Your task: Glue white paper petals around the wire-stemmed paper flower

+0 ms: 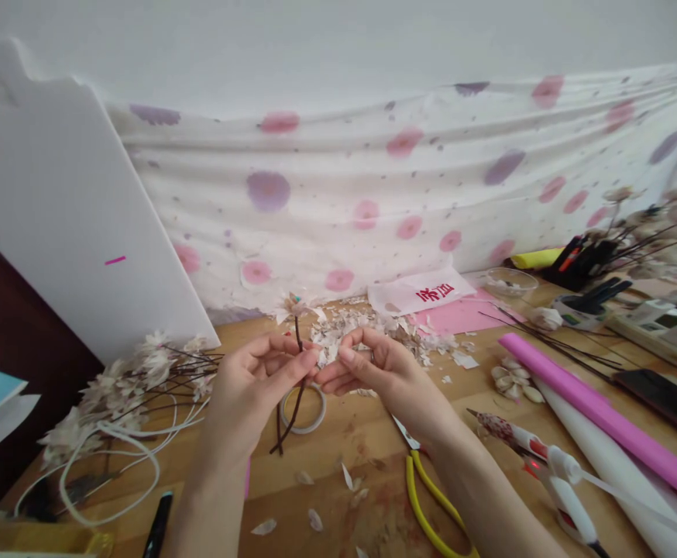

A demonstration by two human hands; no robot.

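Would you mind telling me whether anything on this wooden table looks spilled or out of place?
Yes: pale paper scraps lie heaped up, and loose petals are strewn by the yellow-handled cutters, like spilled litter.

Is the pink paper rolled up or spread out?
Rolled: the pink paper lies as a long tube on the table.

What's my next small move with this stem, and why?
Probably bring your right hand across to the dark stem, just under the small flower head. Your left hand is holding that stem steady, your right fingertips are pinched right beside it, and the loose petal scraps and tape roll are within easy reach.
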